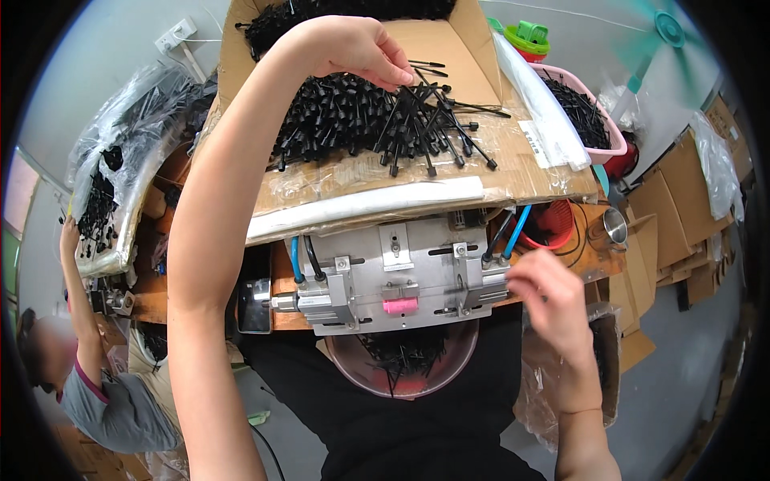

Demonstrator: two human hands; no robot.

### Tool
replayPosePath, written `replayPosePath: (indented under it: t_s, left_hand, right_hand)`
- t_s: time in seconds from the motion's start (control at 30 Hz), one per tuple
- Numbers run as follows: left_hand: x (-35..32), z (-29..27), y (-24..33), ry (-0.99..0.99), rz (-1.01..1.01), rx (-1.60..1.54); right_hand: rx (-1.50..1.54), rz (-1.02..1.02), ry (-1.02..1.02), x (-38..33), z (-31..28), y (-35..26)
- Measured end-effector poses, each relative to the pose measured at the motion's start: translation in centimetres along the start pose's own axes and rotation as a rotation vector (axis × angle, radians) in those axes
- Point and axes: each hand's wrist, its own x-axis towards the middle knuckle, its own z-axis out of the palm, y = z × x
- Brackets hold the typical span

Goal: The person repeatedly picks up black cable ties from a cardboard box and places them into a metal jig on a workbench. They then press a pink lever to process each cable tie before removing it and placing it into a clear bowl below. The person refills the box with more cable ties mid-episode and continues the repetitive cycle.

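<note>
Picking step, by appearance: L hand (361, 52) fingers pinched on black stemmed parts (385, 124) heaped on cardboard (517, 178); qty unclear. R hand (553, 301) fingers curled beside metal fixture (365, 260), any contents can't be confirmed. Rec.: grip stem end only, separate singly, draw along stem's length; crossed stems may snag.

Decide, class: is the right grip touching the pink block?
Apart. The head view shows it plainly: the right grip is off to the right of the pink block, with a metal bracket visible between them.
</note>
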Motion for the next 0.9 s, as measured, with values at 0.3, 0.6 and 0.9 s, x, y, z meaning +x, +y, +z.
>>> replayPosePath:
  t_s: [0.3, 0.6, 0.9]
  left_hand:
    - [-3.7, -5.0, -2.4, 0.049, 0.113, -0.214]
    - [-16.4, 5.6, -3.9, 0.856, 0.194, -0.283]
    - [-21.2, 23.8, -0.6, 0.881, 0.020, 0.006]
  right_hand:
    - [-0.123, -0.100, 0.001, 12.5, 0.9, 7.6]
    - [-0.278, -0.310, 0.193, 14.9, 0.9, 6.7]
    - [-0.347, -0.305, 0.214, 19.1, -2.6, 4.7]
